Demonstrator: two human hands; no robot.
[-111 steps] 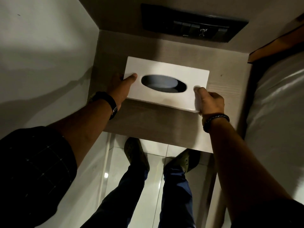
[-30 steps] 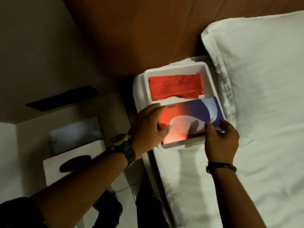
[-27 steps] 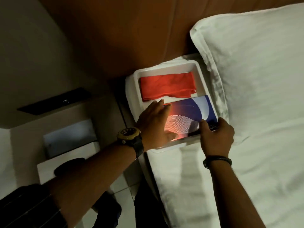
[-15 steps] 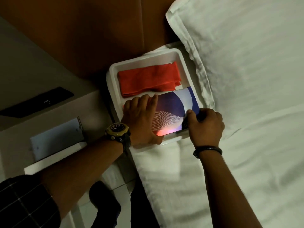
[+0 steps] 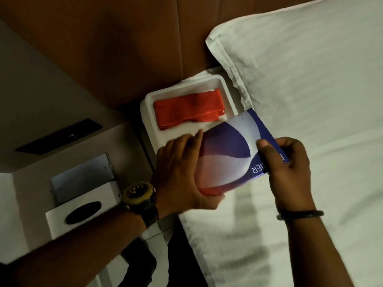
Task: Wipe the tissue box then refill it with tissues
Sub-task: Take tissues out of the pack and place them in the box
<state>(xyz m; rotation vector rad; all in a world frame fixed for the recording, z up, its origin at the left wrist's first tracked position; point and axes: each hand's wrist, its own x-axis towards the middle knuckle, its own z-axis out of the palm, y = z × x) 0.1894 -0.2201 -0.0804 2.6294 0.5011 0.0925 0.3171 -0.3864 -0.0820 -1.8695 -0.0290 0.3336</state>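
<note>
While we've got the tissue pack point(image 5: 232, 154) clamped between left hand point(image 5: 178, 172) and right hand point(image 5: 288, 162), it's tilted above the tray point(image 5: 149, 112), long axis running lower-left to upper-right; tissue box point(image 5: 83, 212) sits on the tabletop point(image 5: 128, 146).

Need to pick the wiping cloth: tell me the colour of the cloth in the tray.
Red-orange cloth, head view.

"IER" — tissue pack point(image 5: 232, 154)
</note>
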